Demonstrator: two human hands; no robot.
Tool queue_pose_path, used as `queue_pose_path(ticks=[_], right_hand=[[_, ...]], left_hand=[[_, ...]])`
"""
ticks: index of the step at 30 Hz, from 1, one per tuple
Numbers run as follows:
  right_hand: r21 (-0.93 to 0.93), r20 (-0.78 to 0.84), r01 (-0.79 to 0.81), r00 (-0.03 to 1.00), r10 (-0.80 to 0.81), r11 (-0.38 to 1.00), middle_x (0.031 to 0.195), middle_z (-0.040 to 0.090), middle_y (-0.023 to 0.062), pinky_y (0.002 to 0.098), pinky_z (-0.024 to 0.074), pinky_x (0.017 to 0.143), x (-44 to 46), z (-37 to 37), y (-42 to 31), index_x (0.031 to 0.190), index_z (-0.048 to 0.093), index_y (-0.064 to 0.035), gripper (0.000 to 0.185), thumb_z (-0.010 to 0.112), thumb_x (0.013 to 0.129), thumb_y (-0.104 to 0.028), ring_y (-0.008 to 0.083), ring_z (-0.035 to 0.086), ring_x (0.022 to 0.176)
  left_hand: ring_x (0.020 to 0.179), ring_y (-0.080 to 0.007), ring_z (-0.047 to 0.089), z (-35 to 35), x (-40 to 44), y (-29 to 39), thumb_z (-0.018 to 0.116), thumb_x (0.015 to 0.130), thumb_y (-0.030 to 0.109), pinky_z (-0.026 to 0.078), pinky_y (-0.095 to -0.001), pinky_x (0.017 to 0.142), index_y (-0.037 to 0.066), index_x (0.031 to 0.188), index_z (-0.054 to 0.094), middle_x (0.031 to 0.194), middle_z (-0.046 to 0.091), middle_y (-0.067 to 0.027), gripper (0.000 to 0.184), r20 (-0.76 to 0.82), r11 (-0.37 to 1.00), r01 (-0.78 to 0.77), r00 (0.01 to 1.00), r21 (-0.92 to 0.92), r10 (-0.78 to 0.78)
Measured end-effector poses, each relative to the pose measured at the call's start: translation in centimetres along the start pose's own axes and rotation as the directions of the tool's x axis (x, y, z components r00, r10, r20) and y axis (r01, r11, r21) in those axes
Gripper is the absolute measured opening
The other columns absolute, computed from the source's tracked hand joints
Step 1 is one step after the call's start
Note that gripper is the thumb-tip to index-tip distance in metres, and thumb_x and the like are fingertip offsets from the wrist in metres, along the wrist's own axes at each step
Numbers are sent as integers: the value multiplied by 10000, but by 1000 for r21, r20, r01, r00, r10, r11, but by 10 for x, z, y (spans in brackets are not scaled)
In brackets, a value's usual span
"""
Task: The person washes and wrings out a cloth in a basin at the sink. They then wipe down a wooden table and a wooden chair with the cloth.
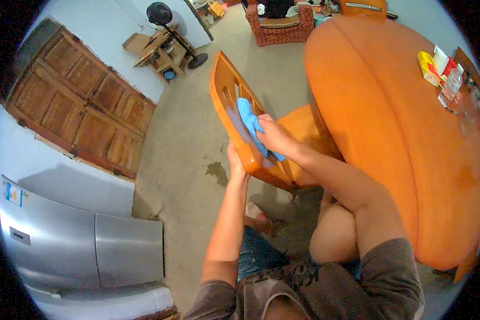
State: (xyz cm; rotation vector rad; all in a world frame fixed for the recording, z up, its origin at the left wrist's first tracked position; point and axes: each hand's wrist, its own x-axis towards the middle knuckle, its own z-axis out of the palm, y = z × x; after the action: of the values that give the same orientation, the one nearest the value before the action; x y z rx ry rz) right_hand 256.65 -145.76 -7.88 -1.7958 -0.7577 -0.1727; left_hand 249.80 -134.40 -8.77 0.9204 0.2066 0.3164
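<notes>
An orange-brown wooden chair (226,109) stands in front of me, its slotted backrest nearest and its seat beyond, by the table. My right hand (274,136) grips a blue cloth (249,118) and presses it against the backrest. Part of the cloth hangs down along the wood below my fingers. At the backrest's lower left edge, my left hand (237,161) is wrapped around the wood; some of its fingers are hidden behind the edge.
A large oval wooden table (368,106) fills the right side, with a yellow box (428,68) and a clear plastic bottle (452,85) on it. A silver fridge (64,240) is at lower left. A black fan (197,60) and a wicker armchair (282,34) stand farther back.
</notes>
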Motion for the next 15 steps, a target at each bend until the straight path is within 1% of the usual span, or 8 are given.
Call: queue_pose_path(ticks=[1, 2, 3, 4, 5, 9, 11, 15], right_hand=[[-48, -19, -22, 1000, 21, 999, 999, 525, 239, 442, 423, 857, 5, 3, 3, 958, 593, 11, 213, 546, 784, -103, 414, 511, 944], [-94, -39, -45, 998, 42, 995, 1012, 528, 236, 444, 428, 854, 12, 6, 6, 948, 592, 17, 203, 534, 789, -95, 418, 517, 932], [-92, -42, -46, 998, 42, 995, 1012, 528, 236, 444, 428, 854, 20, 8, 10, 948, 592, 17, 203, 534, 789, -95, 418, 517, 932], [-160, 7, -85, 996, 88, 984, 1064, 518, 241, 428, 428, 870, 30, 9, 14, 979, 568, 40, 230, 526, 793, -90, 402, 514, 979], [-227, 52, -121, 989, 136, 966, 1116, 507, 246, 412, 427, 887, 40, 10, 17, 1010, 545, 63, 259, 519, 798, -85, 386, 510, 1026], [-265, 8, -187, 981, 196, 946, 1096, 511, 261, 415, 429, 891, 76, 17, 28, 1014, 552, 61, 271, 537, 789, -89, 391, 510, 1018], [-311, -38, -111, 994, 105, 944, 1047, 536, 243, 464, 461, 837, 96, 25, 49, 985, 601, 6, 239, 502, 816, -131, 396, 557, 967], [-347, -85, -189, 982, 170, 919, 1073, 540, 217, 473, 466, 835, 125, 30, 62, 1038, 593, -33, 255, 495, 835, -151, 395, 556, 985]], left_hand=[[749, -124, 572, -9, 12, -2, 468, 923, 154, 494, -273, 649, 66, 1032, 531, 858, 571, 2, 153, 0, 1000, 1, 1000, 0, -1], [733, -122, 566, -18, 24, -5, 477, 913, 129, 488, -267, 642, 50, 1013, 554, 839, 577, -3, 149, -3, 986, -38, 999, 160, 39], [716, -119, 560, -18, 32, -4, 486, 902, 105, 482, -261, 636, 35, 994, 576, 819, 583, -8, 146, 1, 945, -75, 997, 317, 79], [715, -118, 560, -19, 41, -2, 487, 901, 103, 482, -260, 635, 34, 993, 577, 818, 584, -8, 146, 1, 935, -71, 997, 346, 76], [715, -118, 559, -18, 51, -1, 488, 900, 100, 481, -260, 635, 33, 991, 578, 818, 584, -9, 145, 2, 939, -56, 998, 339, 59], [713, -115, 556, 2, 88, 21, 493, 894, 91, 477, -259, 633, 30, 986, 582, 814, 585, -10, 142, 23, 946, 5, 1000, 323, -13], [712, -114, 554, 9, 99, 29, 495, 891, 86, 475, -258, 632, 29, 984, 584, 812, 585, -10, 141, 33, 946, 22, 999, 325, -34], [710, -112, 551, 16, 109, 37, 500, 886, 76, 471, -256, 631, 26, 979, 589, 809, 586, -12, 138, 34, 942, 38, 998, 334, -52]])
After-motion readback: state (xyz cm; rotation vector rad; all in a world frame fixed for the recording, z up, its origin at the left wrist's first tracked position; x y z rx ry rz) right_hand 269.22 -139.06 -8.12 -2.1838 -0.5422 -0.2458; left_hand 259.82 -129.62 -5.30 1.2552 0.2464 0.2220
